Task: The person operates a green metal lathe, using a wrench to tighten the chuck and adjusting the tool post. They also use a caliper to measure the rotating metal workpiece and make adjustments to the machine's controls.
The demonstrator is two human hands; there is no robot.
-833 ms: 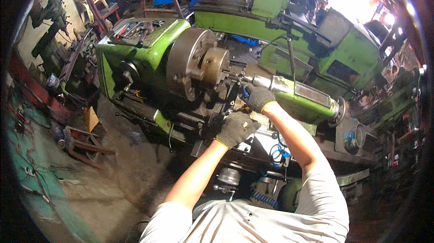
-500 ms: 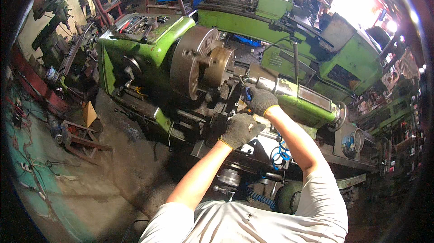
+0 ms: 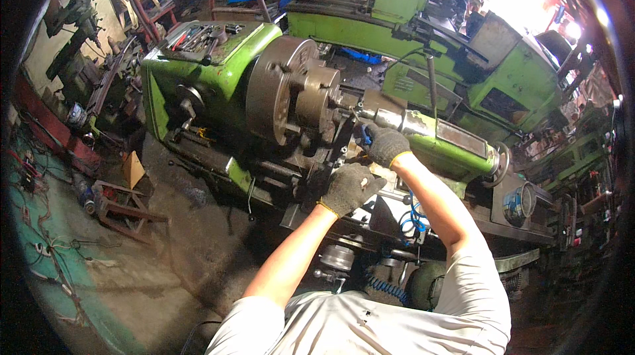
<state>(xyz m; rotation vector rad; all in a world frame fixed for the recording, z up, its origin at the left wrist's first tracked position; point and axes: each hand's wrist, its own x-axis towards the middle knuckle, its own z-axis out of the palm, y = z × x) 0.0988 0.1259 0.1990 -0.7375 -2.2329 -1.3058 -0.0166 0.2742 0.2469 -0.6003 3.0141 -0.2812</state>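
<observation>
My view has drifted slightly; both gloved hands stay put, right hand (image 3: pixel 385 145) curled on the lathe's toolpost (image 3: pixel 344 137), left hand (image 3: pixel 348 188) fisted just below, chuck (image 3: pixel 291 90) to their left.

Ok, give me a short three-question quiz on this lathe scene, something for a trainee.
1. True or false: both hands wear dark knit gloves.
2. Which hand is closer to the round grey chuck? A) left hand B) right hand C) cannot tell
3. What lies on top of the green headstock, behind the chuck?

Key
1. True; both gloves are dark with a yellow cuff edge.
2. B; the right hand reaches in at the tool post just past the chuck jaws, while the left hand sits lower, on the carriage side.
3. A scatter of hand tools, wrenches among them.
</observation>
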